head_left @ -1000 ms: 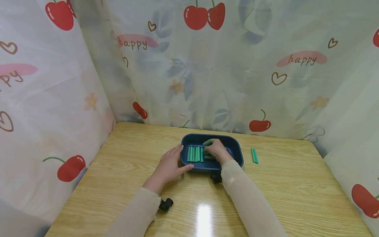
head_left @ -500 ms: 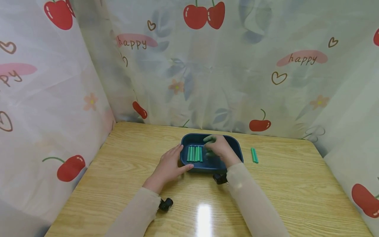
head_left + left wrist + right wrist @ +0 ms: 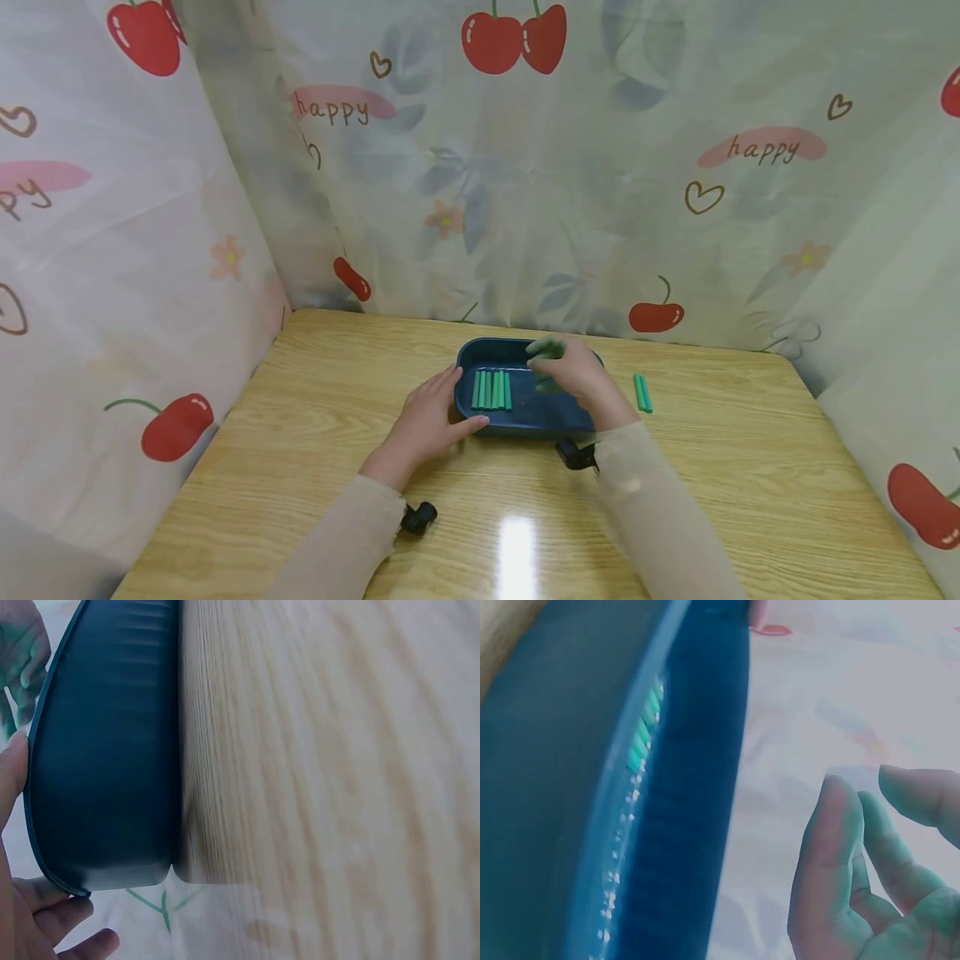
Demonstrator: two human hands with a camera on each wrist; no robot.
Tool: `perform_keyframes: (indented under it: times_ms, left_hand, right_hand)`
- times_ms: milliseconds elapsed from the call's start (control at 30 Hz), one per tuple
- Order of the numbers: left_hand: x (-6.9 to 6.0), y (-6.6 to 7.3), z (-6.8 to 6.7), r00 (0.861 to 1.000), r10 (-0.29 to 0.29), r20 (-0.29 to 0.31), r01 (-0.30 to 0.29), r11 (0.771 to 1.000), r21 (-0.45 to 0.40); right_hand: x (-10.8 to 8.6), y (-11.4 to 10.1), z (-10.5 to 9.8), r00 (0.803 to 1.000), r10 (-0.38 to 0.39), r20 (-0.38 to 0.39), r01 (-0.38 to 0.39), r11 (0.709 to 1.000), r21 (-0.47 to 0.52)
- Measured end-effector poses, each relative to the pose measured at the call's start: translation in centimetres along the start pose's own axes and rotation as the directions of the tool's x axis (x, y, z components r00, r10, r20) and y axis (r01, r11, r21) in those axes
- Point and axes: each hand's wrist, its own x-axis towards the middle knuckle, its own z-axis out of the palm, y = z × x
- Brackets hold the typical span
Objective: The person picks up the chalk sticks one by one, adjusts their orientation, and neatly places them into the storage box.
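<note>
A dark blue tray [image 3: 536, 410] stands on the table, with several slim green sticks [image 3: 492, 390] lying side by side in its left part. My left hand [image 3: 425, 421] holds the tray's left end; in the left wrist view its thumb is at the rim and its fingers lie round the corner. My right hand [image 3: 579, 375] hovers over the tray's right side, apart from the sticks. Nothing is between its parted thumb and fingers [image 3: 829, 855] in the right wrist view. These fingers look green-tinted.
Two more green sticks [image 3: 643, 393] lie together on the wooden table [image 3: 720, 492], to the right of the tray. A cherry-patterned curtain [image 3: 525, 183] closes off the back and both sides. Each wrist carries a small black device.
My right hand has risen away from the row of sticks and moved to the right. Left hand, tray and sticks have stayed in place.
</note>
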Motion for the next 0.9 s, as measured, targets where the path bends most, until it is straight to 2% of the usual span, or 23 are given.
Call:
perform_keyframes:
  times_ms: [400,900]
  left_hand:
    - [-0.2,-0.1,0.0,1.0,0.01,-0.004,-0.01,1.0,0.009]
    - [-0.1,-0.1,0.0,1.0,-0.014,0.014,0.014,1.0,0.009]
  right_hand:
    - [-1.2,0.5,-2.8,1.0,-0.015,-0.022,0.015,1.0,-0.007]
    - [-2.9,1.0,-5.9,0.997,0.012,-0.071,-0.014,1.0,-0.028]
